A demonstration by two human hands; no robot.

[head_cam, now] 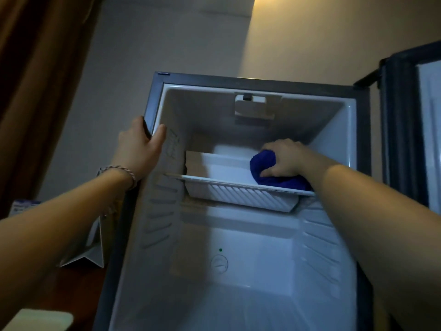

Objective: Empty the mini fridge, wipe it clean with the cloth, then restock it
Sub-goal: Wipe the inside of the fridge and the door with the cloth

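Two bare forearms reach in: left hand (139, 149) grips mini fridge (152, 96) left frame edge, right hand (285, 158) clutches one blue cloth (265, 167) on white shelf tray (238, 194), far right inside. Door (410, 130) open right. White folded card (93, 247) on dark wood tabletop (78, 290) left; brown curtain (40, 68), beige wall (334, 32) behind.

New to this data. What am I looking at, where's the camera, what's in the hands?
No robot here: a person's two bare hands, filmed by one wide-angle camera worn on the head, looking forward and down. The mini fridge stands open, its door swung to the right. No food or drink shows inside. The left hand grips the fridge's left front edge. The right hand holds a blue cloth bunched on the white tray at the upper shelf. Left of the fridge stands a folded white card.
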